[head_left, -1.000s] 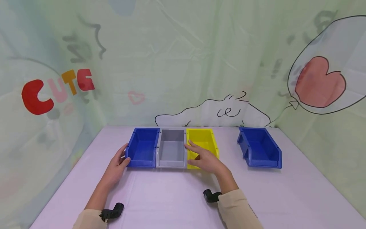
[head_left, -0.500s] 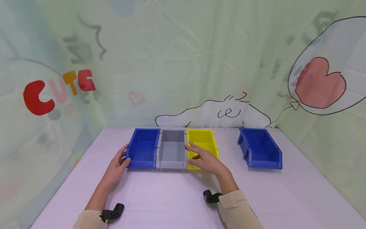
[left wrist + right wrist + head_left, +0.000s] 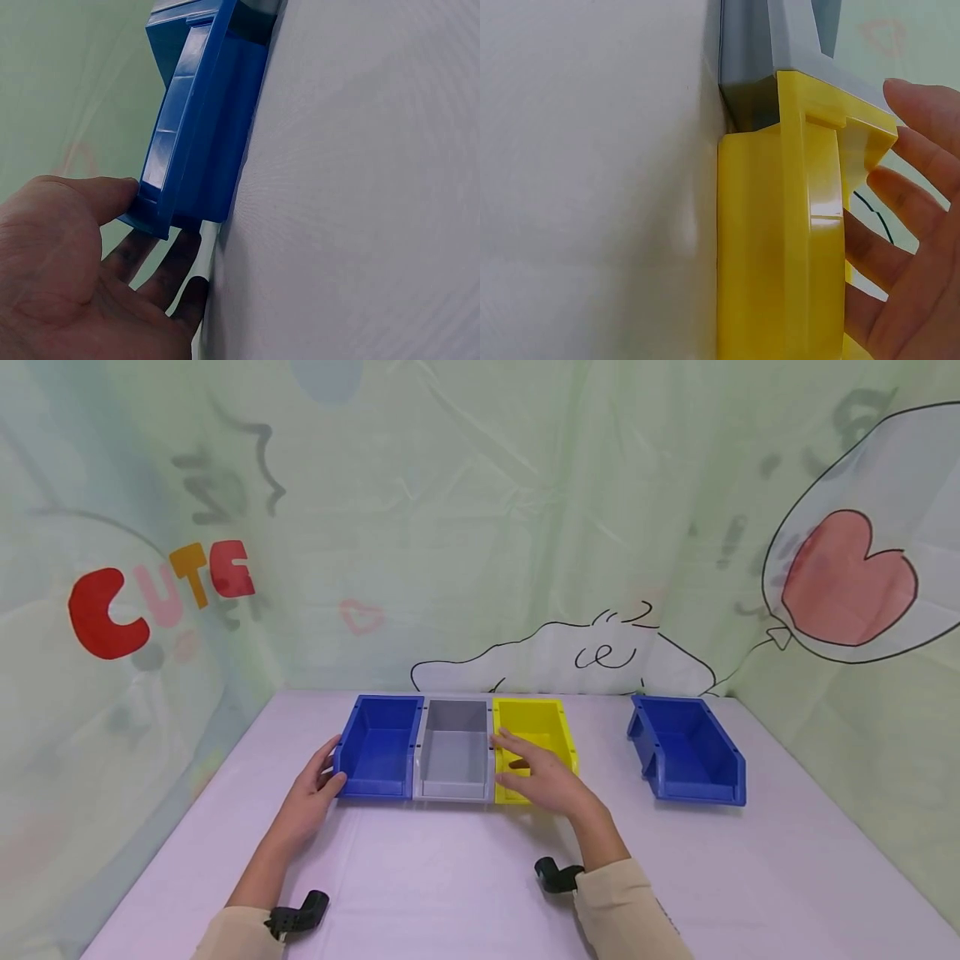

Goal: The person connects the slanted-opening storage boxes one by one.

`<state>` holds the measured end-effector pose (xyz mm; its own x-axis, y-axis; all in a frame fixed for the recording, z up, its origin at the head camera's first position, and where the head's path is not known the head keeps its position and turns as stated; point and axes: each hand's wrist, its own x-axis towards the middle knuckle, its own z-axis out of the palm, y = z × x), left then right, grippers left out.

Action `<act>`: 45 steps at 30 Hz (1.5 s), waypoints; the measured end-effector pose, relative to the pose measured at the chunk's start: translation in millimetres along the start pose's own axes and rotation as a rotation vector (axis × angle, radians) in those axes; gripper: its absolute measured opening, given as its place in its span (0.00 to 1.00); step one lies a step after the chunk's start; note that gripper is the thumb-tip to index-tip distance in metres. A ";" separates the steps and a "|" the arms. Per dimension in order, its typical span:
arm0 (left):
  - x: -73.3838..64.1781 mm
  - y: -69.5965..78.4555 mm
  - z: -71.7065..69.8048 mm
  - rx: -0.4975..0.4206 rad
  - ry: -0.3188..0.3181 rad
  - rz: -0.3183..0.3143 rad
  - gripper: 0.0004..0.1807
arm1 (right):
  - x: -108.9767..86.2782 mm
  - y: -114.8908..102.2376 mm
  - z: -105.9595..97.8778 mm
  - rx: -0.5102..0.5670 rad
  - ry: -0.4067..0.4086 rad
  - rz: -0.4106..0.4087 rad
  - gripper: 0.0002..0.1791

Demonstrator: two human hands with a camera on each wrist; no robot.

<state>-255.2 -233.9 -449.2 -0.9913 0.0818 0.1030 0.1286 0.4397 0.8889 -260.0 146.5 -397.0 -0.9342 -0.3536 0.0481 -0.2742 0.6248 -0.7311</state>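
Note:
Three open-front storage bins stand side by side: a blue bin [image 3: 378, 752], a grey bin [image 3: 453, 752] and a yellow bin [image 3: 543, 727]. My left hand [image 3: 303, 797] is at the left side of the blue bin. In the left wrist view, its thumb touches the bin's front corner [image 3: 154, 214], and the loosely spread fingers [image 3: 176, 270] lie along the outer side. My right hand [image 3: 543, 777] reaches over the yellow bin, its thumb and index fingertips right at the wall shared with the grey bin. In the right wrist view, the other fingers [image 3: 877, 247] extend relaxed into the yellow bin.
A second blue bin [image 3: 686, 747] stands apart on the right, angled slightly. The table [image 3: 435, 885] has a pale cloth. Printed curtains [image 3: 465, 527] rise behind and at both sides. A black wrist camera [image 3: 300, 914] sits at each cuff.
Both hands keep their places at the bins. The head view has shifted slightly, so everything appears a little further right. The right hand's fingers have lifted or spread very slightly.

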 end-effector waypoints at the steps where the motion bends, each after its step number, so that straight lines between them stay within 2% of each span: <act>1: -0.1 0.2 0.1 -0.002 0.001 -0.002 0.35 | -0.4 -0.5 -0.3 -0.002 0.013 0.000 0.34; 8: -1.2 1.4 0.6 -0.002 -0.007 -0.003 0.35 | -1.4 -4.9 -3.0 0.007 0.129 0.005 0.31; 13: -1.2 1.4 0.6 0.005 -0.007 -0.005 0.35 | -2.1 -8.0 -4.7 0.003 0.174 0.000 0.31; 30: -1.2 0.4 0.3 -0.001 -0.008 -0.012 0.35 | -7.7 -21.2 -17.2 -0.026 0.225 -0.085 0.29; 45: 0.0 0.0 1.0 0.007 0.005 -0.022 0.35 | -11.4 -23.6 -26.9 -0.061 0.285 -0.121 0.29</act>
<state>-255.1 -233.0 -449.7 -0.9940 0.0679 0.0854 0.1068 0.4473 0.8880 -249.0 154.5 -361.9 -0.9179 -0.2244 0.3272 -0.3925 0.6340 -0.6663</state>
